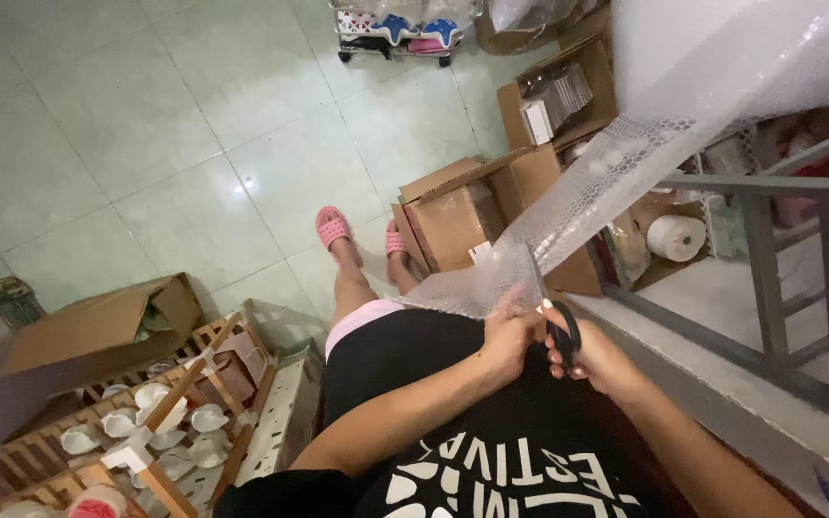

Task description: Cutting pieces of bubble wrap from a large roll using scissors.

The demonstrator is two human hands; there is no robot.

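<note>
Right hand has its fingers through black scissors, left hand pinches the bubble wrap edge over the lap; sheet judged light, limp, slippery, best gripped close beside the cut.

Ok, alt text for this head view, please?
Seen from above, the person's right hand works black-handled scissors into a clear bubble-wrap sheet that the left hand grips. Open brown cardboard boxes stand on the pale green tiled floor.

Home packing room: cardboard boxes, bubble wrap
</note>
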